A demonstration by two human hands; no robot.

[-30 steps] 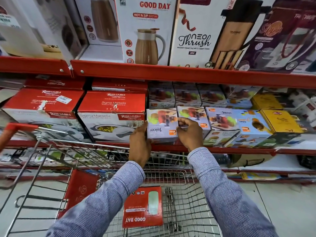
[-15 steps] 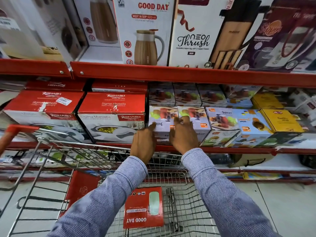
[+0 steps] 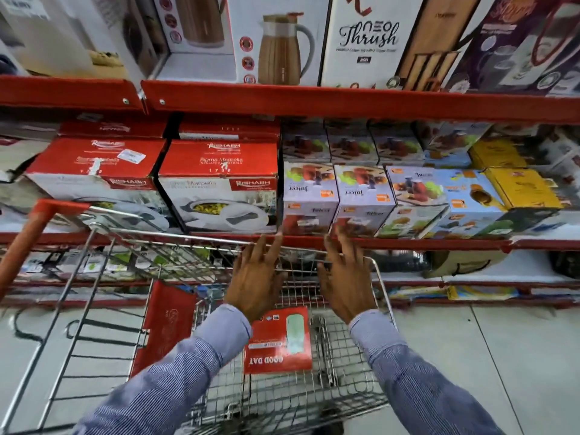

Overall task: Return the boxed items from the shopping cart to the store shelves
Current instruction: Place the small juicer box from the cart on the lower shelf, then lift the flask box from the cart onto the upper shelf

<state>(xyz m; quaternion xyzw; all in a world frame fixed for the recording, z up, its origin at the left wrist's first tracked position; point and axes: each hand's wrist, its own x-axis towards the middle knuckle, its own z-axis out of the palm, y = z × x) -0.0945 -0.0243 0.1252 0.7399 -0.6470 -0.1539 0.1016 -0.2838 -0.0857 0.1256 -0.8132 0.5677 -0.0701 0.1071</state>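
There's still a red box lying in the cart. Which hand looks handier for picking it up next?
Probably the left hand. It hangs open almost directly above the red box in the cart, its wrist overlapping the box's corner. The right hand, also open, sits farther to the side.

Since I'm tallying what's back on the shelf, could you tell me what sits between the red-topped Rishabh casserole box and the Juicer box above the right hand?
In the head view, one Juicer box fills that stretch, between the Rishabh casserole box and the second Juicer box.

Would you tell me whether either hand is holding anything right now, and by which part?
Nothing is held. The left hand and right hand are both open with fingers spread, over the cart, just short of the juicer boxes on the shelf.
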